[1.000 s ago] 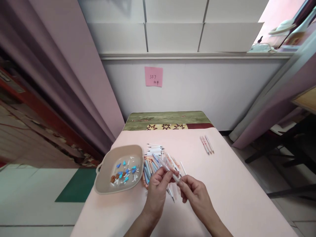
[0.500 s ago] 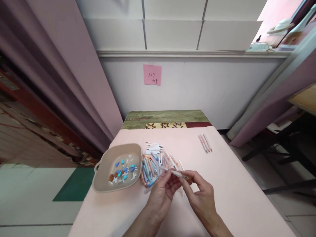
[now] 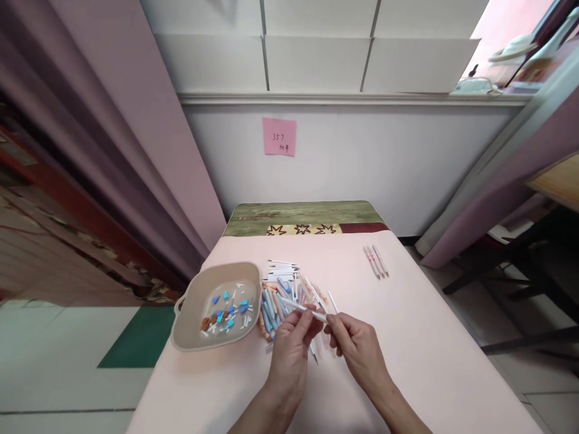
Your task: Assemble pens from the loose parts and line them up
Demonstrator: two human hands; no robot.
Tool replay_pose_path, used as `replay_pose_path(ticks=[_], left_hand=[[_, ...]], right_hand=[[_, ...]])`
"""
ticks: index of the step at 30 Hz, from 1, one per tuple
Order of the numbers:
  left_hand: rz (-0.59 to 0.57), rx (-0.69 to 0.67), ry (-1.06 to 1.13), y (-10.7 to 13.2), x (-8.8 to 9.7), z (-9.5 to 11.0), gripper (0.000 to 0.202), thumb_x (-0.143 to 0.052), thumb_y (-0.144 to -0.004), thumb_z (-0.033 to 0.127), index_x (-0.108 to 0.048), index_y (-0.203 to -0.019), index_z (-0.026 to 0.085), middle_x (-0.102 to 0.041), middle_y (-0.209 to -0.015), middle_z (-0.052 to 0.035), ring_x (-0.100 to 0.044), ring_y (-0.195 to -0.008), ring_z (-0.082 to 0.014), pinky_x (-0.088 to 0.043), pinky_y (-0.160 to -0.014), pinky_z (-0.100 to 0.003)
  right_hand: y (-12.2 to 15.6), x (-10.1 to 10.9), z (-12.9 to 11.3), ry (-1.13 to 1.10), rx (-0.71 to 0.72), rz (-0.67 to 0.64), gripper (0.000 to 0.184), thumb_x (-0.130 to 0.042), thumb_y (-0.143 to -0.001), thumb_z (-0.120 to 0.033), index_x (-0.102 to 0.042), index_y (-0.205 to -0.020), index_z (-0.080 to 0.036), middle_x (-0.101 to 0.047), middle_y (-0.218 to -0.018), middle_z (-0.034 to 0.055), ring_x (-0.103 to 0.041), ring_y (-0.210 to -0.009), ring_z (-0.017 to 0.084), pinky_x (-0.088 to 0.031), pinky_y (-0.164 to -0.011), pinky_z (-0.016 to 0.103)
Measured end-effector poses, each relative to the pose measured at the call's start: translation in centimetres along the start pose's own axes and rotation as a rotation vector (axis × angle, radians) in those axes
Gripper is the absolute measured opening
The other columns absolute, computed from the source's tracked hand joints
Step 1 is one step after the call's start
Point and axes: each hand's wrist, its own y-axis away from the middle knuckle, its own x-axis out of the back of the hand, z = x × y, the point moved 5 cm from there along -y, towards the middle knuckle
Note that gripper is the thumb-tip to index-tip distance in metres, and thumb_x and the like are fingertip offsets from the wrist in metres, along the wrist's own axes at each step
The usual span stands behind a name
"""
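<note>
Both hands meet over the pink table [image 3: 429,361], pinching one thin white pen refill [image 3: 302,308] between them. My left hand [image 3: 292,346] grips it near the middle and my right hand [image 3: 355,343] closes on its right end. The refill slants up to the left above a heap of blue, orange and white pen barrels and refills [image 3: 283,298]. Left of the heap sits a beige tray [image 3: 190,316] with several small blue, brown and white pen parts in it.
Three finished pens [image 3: 376,262] lie together at the far right of the table. A green patterned cloth [image 3: 307,218] covers the table's far end against the white wall. A pink note [image 3: 279,137] is stuck to the wall. Purple curtains hang left and right.
The refill's right end has tilted down and the hands have drawn closer together, back over the near edge of the heap. The camera has shifted slightly.
</note>
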Motion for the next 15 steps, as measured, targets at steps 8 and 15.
replay_pose_path(ticks=[8,15], left_hand=[[0.081,0.016,0.159,0.0,1.3,0.9,0.023,-0.082,-0.064,0.025,-0.074,-0.082,0.014,-0.074,-0.084,-0.0058,-0.067,-0.080,-0.0149,-0.052,-0.080,-0.025],[0.066,-0.058,0.117,0.5,3.2,2.6,0.023,-0.080,-0.067,0.027,-0.073,-0.084,0.013,-0.073,-0.084,-0.0057,-0.067,-0.079,-0.0146,-0.052,-0.080,-0.026]], right_hand=[[0.0,-0.2,-2.6,0.174,0.267,0.131,0.038,-0.065,-0.081,-0.040,-0.061,-0.113,-0.021,-0.069,-0.087,0.0037,-0.064,-0.070,0.016,-0.051,-0.064,0.026],[-0.8,-2.7,-2.3,0.112,0.083,-0.029,0.047,-0.043,-0.093,-0.047,-0.060,-0.061,-0.019,-0.060,-0.052,0.0003,-0.057,-0.049,0.013,-0.043,-0.051,0.022]])
